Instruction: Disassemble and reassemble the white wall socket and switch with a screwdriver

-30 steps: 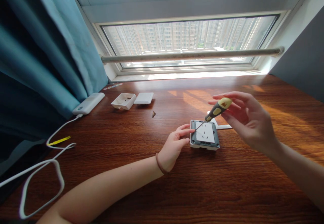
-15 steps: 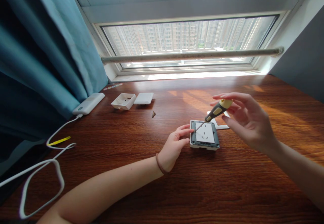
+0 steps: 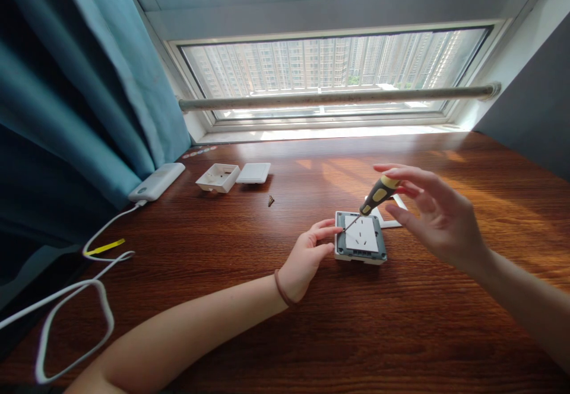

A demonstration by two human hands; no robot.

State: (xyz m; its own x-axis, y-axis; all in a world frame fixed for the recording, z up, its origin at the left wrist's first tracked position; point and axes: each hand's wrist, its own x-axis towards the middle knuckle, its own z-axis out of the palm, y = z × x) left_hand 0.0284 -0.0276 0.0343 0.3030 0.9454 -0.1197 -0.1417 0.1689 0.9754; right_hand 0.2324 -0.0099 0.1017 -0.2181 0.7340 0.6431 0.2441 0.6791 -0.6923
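A wall socket point(image 3: 361, 236) with a white slotted face and grey frame lies on a white back box on the table. My left hand point(image 3: 307, 254) holds it at the left edge, index finger on the frame and thumb against the side. My right hand point(image 3: 439, 218) has a screwdriver point(image 3: 376, 197) with a grey and yellow handle, fingers over the handle's end and the thumb loosely beside it. The screwdriver slants down left, its tip at the left screw spot of the frame, close to my left index finger. The screw itself is too small to make out.
A white cover frame point(image 3: 392, 223) lies behind the socket, partly hidden. Toward the back left are a white open box point(image 3: 218, 178), a white switch plate point(image 3: 253, 173) and several screws point(image 3: 271, 201). A white power bank point(image 3: 157, 182) with a cable point(image 3: 107, 308) lies beside the blue curtain point(image 3: 146, 97).
The fingers of my right hand have shifted slightly around the screwdriver's handle, which has turned a little. The tip stays at the same spot, and my left hand has stayed put.
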